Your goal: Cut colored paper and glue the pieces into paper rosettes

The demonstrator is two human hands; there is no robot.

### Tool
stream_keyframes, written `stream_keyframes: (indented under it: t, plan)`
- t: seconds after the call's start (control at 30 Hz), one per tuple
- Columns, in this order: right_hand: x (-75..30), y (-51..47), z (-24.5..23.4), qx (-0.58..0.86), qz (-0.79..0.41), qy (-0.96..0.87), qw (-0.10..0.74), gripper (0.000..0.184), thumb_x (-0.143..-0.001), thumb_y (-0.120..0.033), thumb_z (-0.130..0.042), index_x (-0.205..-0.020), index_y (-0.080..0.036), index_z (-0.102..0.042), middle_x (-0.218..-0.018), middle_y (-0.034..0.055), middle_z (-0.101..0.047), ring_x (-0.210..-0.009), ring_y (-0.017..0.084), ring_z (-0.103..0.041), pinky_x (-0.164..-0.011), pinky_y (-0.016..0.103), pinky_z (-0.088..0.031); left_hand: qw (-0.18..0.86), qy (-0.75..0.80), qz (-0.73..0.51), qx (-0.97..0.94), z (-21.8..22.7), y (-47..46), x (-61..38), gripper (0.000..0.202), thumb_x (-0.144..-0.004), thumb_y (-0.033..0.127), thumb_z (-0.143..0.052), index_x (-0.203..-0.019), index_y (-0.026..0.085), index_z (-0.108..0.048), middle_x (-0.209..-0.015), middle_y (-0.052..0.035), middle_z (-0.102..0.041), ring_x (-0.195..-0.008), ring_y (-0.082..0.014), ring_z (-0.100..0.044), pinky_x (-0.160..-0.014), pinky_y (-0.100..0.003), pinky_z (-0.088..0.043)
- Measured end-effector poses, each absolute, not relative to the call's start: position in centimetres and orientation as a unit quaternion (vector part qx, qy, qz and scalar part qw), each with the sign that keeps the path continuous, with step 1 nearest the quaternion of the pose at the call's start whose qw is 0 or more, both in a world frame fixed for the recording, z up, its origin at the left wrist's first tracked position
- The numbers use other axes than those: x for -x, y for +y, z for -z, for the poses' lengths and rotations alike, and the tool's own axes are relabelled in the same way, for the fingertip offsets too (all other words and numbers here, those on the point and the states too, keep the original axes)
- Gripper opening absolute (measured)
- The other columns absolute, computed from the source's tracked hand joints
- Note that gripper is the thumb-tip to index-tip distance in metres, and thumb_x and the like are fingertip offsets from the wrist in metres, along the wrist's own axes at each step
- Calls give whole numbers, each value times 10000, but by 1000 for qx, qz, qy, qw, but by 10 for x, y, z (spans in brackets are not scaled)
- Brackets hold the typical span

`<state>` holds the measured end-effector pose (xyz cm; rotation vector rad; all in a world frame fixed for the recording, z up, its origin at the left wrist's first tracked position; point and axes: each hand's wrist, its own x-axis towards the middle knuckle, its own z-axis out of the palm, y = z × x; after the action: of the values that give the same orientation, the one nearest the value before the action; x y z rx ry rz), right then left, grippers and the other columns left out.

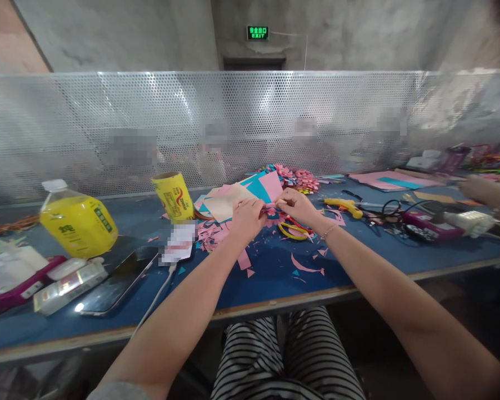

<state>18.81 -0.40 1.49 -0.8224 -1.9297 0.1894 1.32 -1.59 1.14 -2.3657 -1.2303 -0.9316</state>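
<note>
My left hand (249,216) and my right hand (299,206) are close together above the middle of the table, both with fingers pinched. Between their fingertips is a small pink paper piece (270,206), partly hidden by the fingers. Just behind the hands lie cream, blue and pink paper sheets (269,184), with a heap of pink and blue paper flowers (302,179) beyond. Under my right wrist lies a yellow and red looped thing (294,232), its kind unclear. Pink paper scraps (210,236) are scattered around my hands.
To the left stand a yellow jug (81,225) and a yellow canister (174,197), near a phone (119,283) and a white cable (158,294). Rightward lie a yellow glue gun (344,206) and purple basket (433,225). Another person's arm (494,194) reaches in. A perforated metal screen (250,105) rises behind.
</note>
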Motion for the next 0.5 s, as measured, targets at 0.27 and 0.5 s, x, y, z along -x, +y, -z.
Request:
stream_keyframes:
  t: [0.27, 0.5]
  plan:
    - [-189, -5, -16, 342, -72, -822, 449, 210, -766, -173, -491, -557, -171, -522, -656, 17, -502, -660, 125, -486, -614, 266, -378, 164, -438, 311, 828, -12, -16, -13, 47, -774, 242, -516, -761, 205, -540, -801, -31, -646, -823, -197, -566, -790, -359, -327]
    - [-190, -5, -16, 322, -73, -839, 433, 222, -802, -185, -466, -586, -172, -519, -680, 19, -491, -683, 126, -483, -641, 269, -382, 182, -431, 311, 827, -11, -16, -13, 52, -776, 244, -518, -752, 202, -538, -796, -26, -644, -814, -190, -566, -778, -353, -338]
